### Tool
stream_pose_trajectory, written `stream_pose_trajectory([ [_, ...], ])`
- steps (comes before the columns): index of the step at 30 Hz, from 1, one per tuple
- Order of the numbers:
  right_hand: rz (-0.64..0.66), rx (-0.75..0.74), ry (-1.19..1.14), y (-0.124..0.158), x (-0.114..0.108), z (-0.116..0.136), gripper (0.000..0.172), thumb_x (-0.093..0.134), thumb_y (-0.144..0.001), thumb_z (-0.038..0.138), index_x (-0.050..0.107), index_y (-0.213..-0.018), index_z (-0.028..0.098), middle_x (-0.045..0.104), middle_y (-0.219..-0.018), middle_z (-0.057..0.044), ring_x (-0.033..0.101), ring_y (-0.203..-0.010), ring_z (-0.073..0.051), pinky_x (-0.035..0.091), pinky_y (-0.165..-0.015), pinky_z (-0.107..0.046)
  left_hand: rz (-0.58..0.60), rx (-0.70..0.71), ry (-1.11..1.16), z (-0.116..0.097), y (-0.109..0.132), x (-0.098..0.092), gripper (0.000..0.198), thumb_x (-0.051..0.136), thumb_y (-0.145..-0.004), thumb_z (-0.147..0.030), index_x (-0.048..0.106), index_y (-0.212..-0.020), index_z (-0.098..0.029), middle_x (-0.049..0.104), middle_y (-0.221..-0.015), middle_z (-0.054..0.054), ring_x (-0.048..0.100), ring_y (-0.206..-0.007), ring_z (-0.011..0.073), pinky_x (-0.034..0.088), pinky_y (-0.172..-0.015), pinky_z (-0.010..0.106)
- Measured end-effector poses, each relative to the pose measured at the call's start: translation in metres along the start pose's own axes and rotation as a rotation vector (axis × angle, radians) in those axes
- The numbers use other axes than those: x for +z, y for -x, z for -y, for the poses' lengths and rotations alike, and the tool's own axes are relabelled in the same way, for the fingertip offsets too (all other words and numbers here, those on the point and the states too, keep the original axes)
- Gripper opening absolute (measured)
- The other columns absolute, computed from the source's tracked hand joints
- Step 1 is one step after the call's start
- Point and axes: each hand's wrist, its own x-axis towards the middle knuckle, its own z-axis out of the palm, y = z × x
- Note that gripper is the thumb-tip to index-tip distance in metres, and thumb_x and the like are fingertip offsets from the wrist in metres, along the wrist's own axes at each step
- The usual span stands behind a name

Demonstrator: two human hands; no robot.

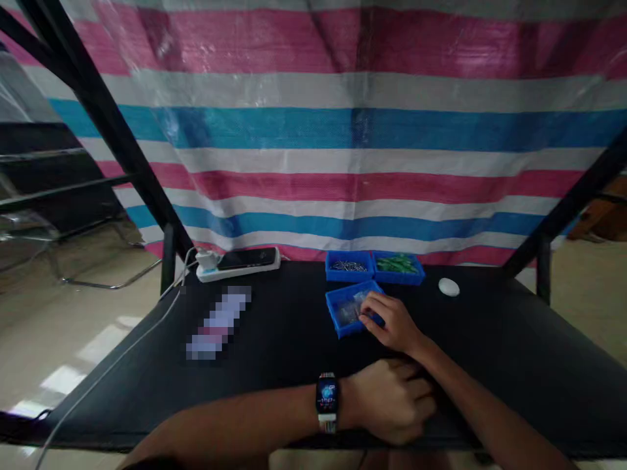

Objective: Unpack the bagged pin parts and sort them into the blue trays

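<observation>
My right hand [394,321] reaches over the right side of the front blue tray [339,324], its fingers curled and closed at the small clear plastic bags [349,311] inside. Whatever is between its fingertips is too small to make out. Nearer to me, my left hand [396,401] rests low by the table's front edge, beside my right forearm. Its fingers are curled in and the palm is hidden, so any content does not show. A smartwatch [327,395] is on my left wrist.
Behind the front tray, one blue tray [349,276] holds thin metal pieces and another blue tray [399,279] holds green pieces. A white oval object [449,287] lies right. Leftward are a power strip [239,271] with a phone [246,258] on it, and a cable [115,365].
</observation>
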Motion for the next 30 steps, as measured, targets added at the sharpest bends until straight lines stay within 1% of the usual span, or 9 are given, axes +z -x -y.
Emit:
stream_pose_trajectory([
  [4,-0.113,-0.014,0.006,0.001,-0.002,-0.001,0.015,0.052,-0.107,0.021,0.058,-0.095,0.025,0.065,-0.090,-0.004,0.065,-0.081,-0.021,0.053,-0.076,-0.036,-0.005,0.033,0.104,0.005,0.007,-0.012,0.021,0.056,-0.099,-0.029,0.070,-0.109,-0.017,0.076,-0.102,0.006,0.070,-0.090,0.0210,0.057,-0.075,0.035],
  [8,-0.263,0.084,0.052,0.000,0.003,-0.006,0.015,0.053,-0.103,0.016,0.059,-0.093,0.026,0.064,-0.090,-0.006,0.064,-0.088,-0.025,0.054,-0.084,-0.042,-0.134,-0.007,0.146,0.030,0.030,-0.035,0.020,0.055,-0.097,-0.023,0.070,-0.109,-0.018,0.077,-0.103,0.005,0.068,-0.079,0.0165,0.057,-0.071,0.032],
  [10,-0.294,0.133,0.047,0.000,0.007,-0.011,0.014,0.055,-0.099,0.015,0.061,-0.094,0.026,0.066,-0.095,-0.007,0.065,-0.095,-0.028,0.055,-0.089,-0.046,-0.232,-0.058,0.067,0.047,0.048,-0.051,0.019,0.056,-0.093,-0.017,0.070,-0.106,-0.018,0.077,-0.105,0.008,0.071,-0.092,0.0201,0.059,-0.082,0.034],
  [13,-0.330,0.182,0.027,0.002,0.011,-0.017,0.013,0.058,-0.095,0.015,0.066,-0.098,0.025,0.069,-0.113,-0.010,0.064,-0.115,-0.033,0.052,-0.103,-0.053,-0.298,-0.151,-0.051,0.070,0.078,-0.073,0.029,0.059,-0.092,-0.016,0.070,-0.119,-0.018,0.074,-0.125,0.014,0.063,-0.129,0.0319,0.056,-0.105,0.046],
  [16,-0.374,0.256,-0.045,0.002,0.012,-0.024,0.015,0.060,-0.093,0.016,0.068,-0.103,0.025,0.068,-0.122,-0.012,0.065,-0.120,-0.033,0.052,-0.108,-0.055,-0.346,-0.408,0.094,0.084,0.100,-0.085,0.036,0.065,-0.097,-0.033,0.067,-0.130,-0.020,0.067,-0.139,0.016,0.054,-0.141,0.0373,0.048,-0.117,0.056],
  [20,-0.427,0.337,-0.187,0.000,0.011,-0.032,0.020,0.060,-0.091,0.016,0.070,-0.106,0.025,0.067,-0.124,-0.012,0.067,-0.122,-0.031,0.054,-0.109,-0.054,-0.404,-0.760,0.460,0.090,0.105,-0.080,0.042,0.061,-0.103,-0.044,0.063,-0.139,-0.023,0.059,-0.150,0.016,0.057,-0.140,0.0341,0.046,-0.119,0.052],
  [22,-0.439,0.376,-0.294,-0.001,0.012,-0.035,0.021,0.059,-0.092,0.017,0.070,-0.107,0.026,0.066,-0.126,-0.011,0.067,-0.124,-0.030,0.056,-0.108,-0.053,-0.429,-0.870,0.551,0.090,0.101,-0.072,0.046,0.067,-0.100,-0.048,0.062,-0.138,-0.023,0.064,-0.141,0.015,0.062,-0.131,0.0321,0.050,-0.113,0.048],
  [25,-0.452,0.413,-0.383,-0.003,0.015,-0.036,0.019,0.060,-0.090,0.019,0.071,-0.105,0.026,0.066,-0.126,-0.010,0.066,-0.128,-0.029,0.056,-0.110,-0.052,-0.382,-0.992,0.676,0.089,0.093,-0.063,0.046,0.071,-0.096,-0.050,0.061,-0.131,-0.021,0.069,-0.116,0.008,0.069,-0.097,0.0230,0.056,-0.085,0.036],
  [30,-0.395,0.534,-0.407,-0.006,0.020,-0.033,0.019,0.064,-0.089,0.030,0.069,-0.107,0.025,0.070,-0.121,-0.011,0.072,-0.112,-0.029,0.060,-0.097,-0.051,-0.243,-1.055,0.791,0.087,0.088,-0.060,0.031,0.068,-0.097,-0.042,0.059,-0.116,-0.020,0.060,-0.075,-0.004,0.056,-0.061,0.0131,0.043,-0.057,0.025],
])
